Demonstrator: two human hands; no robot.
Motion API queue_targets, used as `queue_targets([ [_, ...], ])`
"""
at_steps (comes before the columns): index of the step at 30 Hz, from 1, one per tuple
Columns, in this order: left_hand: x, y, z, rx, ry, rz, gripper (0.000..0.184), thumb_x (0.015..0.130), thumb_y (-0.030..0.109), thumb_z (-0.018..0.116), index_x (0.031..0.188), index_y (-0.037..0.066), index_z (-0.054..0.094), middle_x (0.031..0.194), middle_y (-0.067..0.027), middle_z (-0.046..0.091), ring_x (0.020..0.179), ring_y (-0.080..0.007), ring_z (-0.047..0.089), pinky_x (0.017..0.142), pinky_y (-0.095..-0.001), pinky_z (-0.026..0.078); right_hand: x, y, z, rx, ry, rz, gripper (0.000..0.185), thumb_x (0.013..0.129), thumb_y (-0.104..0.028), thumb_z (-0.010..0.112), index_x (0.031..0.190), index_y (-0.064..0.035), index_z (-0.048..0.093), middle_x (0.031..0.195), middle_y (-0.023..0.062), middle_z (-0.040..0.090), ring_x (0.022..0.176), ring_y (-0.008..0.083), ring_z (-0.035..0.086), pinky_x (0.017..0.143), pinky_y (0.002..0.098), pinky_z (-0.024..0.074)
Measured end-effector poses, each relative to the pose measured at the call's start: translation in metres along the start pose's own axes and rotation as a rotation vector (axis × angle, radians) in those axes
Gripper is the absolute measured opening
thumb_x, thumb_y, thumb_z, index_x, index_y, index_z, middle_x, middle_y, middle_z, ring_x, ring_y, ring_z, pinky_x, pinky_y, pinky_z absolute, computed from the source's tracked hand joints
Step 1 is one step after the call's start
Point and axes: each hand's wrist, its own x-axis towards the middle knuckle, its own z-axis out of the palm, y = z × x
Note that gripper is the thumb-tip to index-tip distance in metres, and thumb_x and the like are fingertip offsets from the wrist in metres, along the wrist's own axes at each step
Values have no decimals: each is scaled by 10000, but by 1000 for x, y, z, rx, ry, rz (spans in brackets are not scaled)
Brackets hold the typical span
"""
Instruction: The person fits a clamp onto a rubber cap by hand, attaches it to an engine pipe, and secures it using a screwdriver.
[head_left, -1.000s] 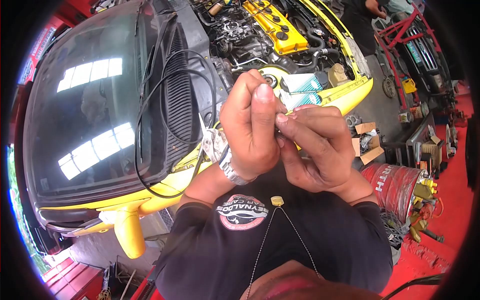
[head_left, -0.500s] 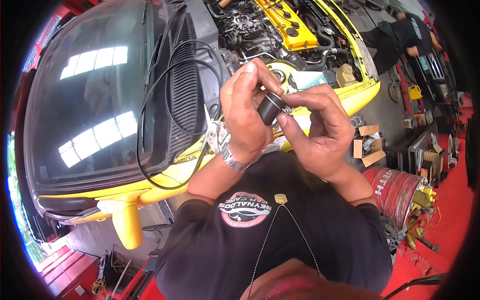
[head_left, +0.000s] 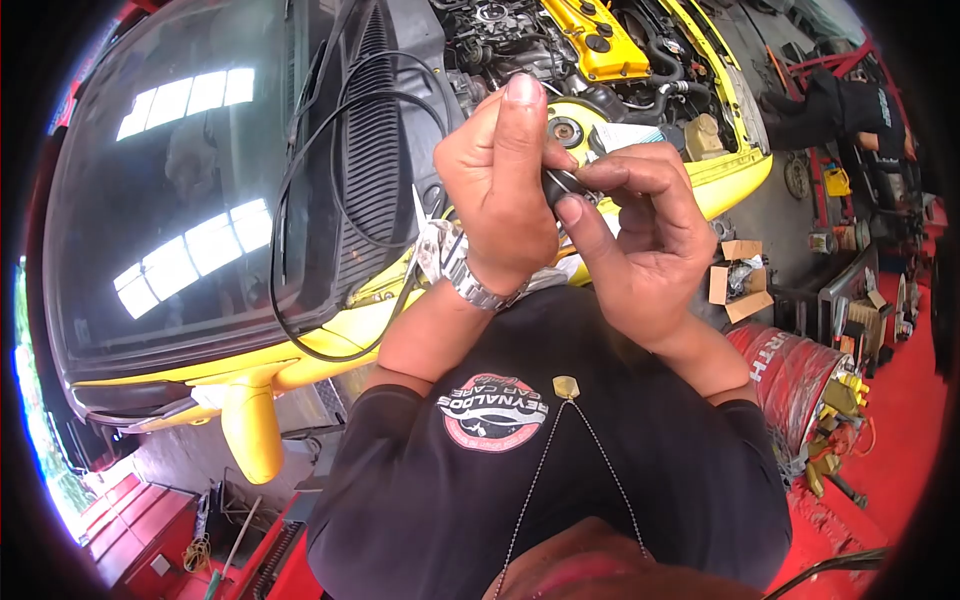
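Note:
My left hand (head_left: 505, 190), with a metal watch (head_left: 480, 285) on its wrist, is closed around a small black cylinder (head_left: 556, 187) with a thin silver ring. Much of the cylinder is hidden behind my fingers, and its exact kind cannot be made out. From the other side, the thumb and index finger of my right hand (head_left: 650, 240) pinch its end. Both hands are held up in front of my chest, over the edge of a yellow car. Past them lies the open engine bay, with a yellow engine cover (head_left: 600, 45).
A black cable (head_left: 280, 290) loops over the windshield base and fender. Crumpled whitish material (head_left: 435, 250) lies by my left wrist. To the right are an open cardboard box (head_left: 740, 280) and a red drum (head_left: 785, 375). Another person (head_left: 850, 115) is bent over farther back.
My left hand has turned, its thumb now pointing up, and the cylinder has tilted so less of it shows. My right fingers remain at its end. The view has shifted slightly.

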Motion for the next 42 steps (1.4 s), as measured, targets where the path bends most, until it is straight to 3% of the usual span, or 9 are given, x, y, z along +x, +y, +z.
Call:
queue_targets([
  [5, 1, -16, -8, 22, -23, 88, 375, 980, 227, 524, 719, -33, 598, 585, -16, 534, 535, -47, 464, 500, -224, 355, -1, 8, 2, 69, -1, 7, 231, 741, 84, 720, 948, 23, 638, 918, 79, 595, 818, 167, 547, 737, 284, 446],
  [15, 1, -24, -15, 48, 94, -33, 414, 983, 249, 512, 665, -10, 569, 556, -2, 527, 527, -36, 445, 493, -227, 332, -2, 19, 7, -48, 2, -2, 235, 724, 52, 752, 934, 16, 653, 895, 91, 617, 809, 189, 584, 712, 297, 467],
  [18, 2, -34, -24, -58, 2, -60, 366, 982, 258, 494, 742, -3, 584, 649, -27, 583, 585, -51, 505, 489, -212, 368, -3, 24, 11, 75, 73, 71, 238, 716, 27, 768, 927, 6, 661, 872, 94, 628, 788, 199, 595, 692, 307, 477],
  [20, -4, -26, -24, -236, -61, -295, 301, 975, 254, 484, 853, -3, 582, 834, -68, 633, 698, -75, 571, 479, -208, 410, -2, 33, 4, -49, 41, 4, 244, 710, 25, 771, 927, 0, 662, 867, 93, 629, 777, 203, 598, 684, 312, 480],
  [21, -10, -25, -35, -332, -128, -412, 263, 963, 209, 492, 1034, -27, 584, 1009, -101, 634, 801, -94, 602, 496, -217, 470, 0, 38, -1, -172, 6, -62, 251, 704, 22, 774, 928, -7, 664, 863, 91, 629, 767, 206, 601, 676, 317, 482],
  [24, -18, -19, -47, -169, -244, -447, 282, 959, 154, 495, 1139, -41, 586, 1070, -115, 629, 817, -95, 610, 541, -222, 512, 1, 44, -7, -232, -73, -185, 264, 693, 30, 773, 929, -20, 667, 861, 89, 636, 772, 212, 602, 678, 317, 482],
  [25, -17, -16, -52, -127, -299, -453, 309, 958, 101, 489, 1218, -49, 559, 1061, -120, 637, 805, -96, 617, 589, -227, 542, 0, 44, -8, -227, -81, -179, 264, 693, 30, 773, 929, -20, 667, 861, 89, 636, 772, 212, 602, 678, 317, 482],
  [35, -13, 14, -54, -78, -420, -601, 320, 947, 65, 504, 1236, -43, 588, 878, -83, 678, 722, -87, 631, 630, -213, 545, 6, 33, -15, -212, -148, -301, 306, 666, 34, 783, 945, -33, 673, 872, 83, 646, 763, 214, 615, 641, 306, 488],
  [42, -13, 28, -50, -52, -445, -606, 355, 918, 125, 552, 1195, -93, 596, 928, -146, 678, 704, -144, 632, 588, -240, 555, 13, 15, -20, -207, -221, -331, 321, 662, 51, 780, 953, -32, 671, 872, 78, 646, 767, 208, 616, 633, 299, 494],
])
